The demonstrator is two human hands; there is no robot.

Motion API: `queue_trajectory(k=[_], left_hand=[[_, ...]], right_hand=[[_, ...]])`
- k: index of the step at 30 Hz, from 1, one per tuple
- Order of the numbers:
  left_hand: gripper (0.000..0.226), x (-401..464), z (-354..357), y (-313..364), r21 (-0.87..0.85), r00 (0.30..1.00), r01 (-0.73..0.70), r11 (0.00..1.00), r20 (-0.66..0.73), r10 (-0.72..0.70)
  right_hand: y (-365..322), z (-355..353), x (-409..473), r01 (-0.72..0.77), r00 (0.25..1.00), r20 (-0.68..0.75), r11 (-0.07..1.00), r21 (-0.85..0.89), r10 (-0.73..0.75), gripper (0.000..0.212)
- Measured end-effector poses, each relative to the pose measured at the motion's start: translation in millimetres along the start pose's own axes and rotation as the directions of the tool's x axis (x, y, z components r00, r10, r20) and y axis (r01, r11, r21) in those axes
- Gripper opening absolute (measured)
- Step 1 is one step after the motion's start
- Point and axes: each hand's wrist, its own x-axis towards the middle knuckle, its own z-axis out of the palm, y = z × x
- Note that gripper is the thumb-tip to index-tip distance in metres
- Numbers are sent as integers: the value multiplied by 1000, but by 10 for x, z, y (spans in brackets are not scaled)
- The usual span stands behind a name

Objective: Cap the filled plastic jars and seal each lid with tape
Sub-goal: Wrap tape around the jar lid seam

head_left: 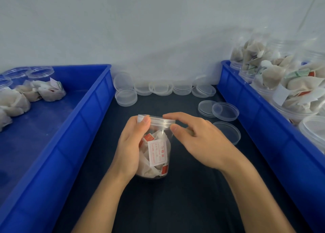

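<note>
While a dark surface [184, 197] fills the middle of the frame, two blue bins flank it. The left bin [58, 144] runs from the upper left down to the lower left corner and holds pale tea bags [31, 93] plus empty clear jars [40, 72] at its far end. The right bin [274, 136] runs along the right edge and is crowded with filled jars [274, 74] standing uncapped. At centre frame a jar [155, 151] stands upright on the surface, packed with white sachets and a red-printed label. The left hand [131, 148] wraps around the jar's left side, thumb curled up against the rim. The right hand [198, 139] pinches the clear lid [162, 121] sitting on the jar's mouth, forefinger on top and thumb at the lid's right edge. Loose lids [161, 87] lie in a row along the wall at upper centre, and three more [225, 111] sit just right of the hands.
</note>
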Motion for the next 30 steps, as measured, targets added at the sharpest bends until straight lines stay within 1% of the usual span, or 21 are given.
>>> queue_trajectory(k=[3,6,8,10,12,14,17,19,21,23,26,30], left_hand=[[55,-22,30,6,85,999,-13,996,-31,15],[52,-38,39,51,237,977,-35,971,-194,83],[43,-55,40,96,358,949,-57,932,-272,162],[39,-75,53,121,420,942,-78,904,-265,204],[42,-84,70,119,432,961,-61,900,-218,169],[53,-90,79,110,443,978,-28,896,-171,115],[59,-72,67,106,392,981,-20,920,-169,93],[59,-63,48,118,312,978,-13,950,-196,78],[57,-55,25,122,231,977,1,973,-206,48],[57,-55,13,116,187,982,16,982,-189,20],[56,-47,3,80,134,987,33,990,-158,-12],[52,-31,-2,49,49,991,60,997,-122,-53]], right_hand=[[-20,8,-9,1,999,-34,1000,-11,-1,37],[-62,24,-28,-5,998,-62,999,-41,3,34],[-100,48,-33,-8,996,-85,998,-66,2,32],[-135,84,-34,-6,994,-110,996,-85,-3,33],[-162,110,-25,-5,992,-129,995,-97,-8,37],[-174,121,-32,2,991,-130,996,-90,-14,43],[-144,106,-43,-4,997,-79,1000,10,5,40],[-101,77,-45,-1,998,-61,999,45,4,41],[-68,46,-31,-2,997,-80,999,43,5,43],[-52,41,-22,-3,995,-100,1000,27,6,42],[-39,63,-12,3,995,-95,998,-56,-8,40],[-24,49,-14,5,996,-87,998,-62,-10,44]])
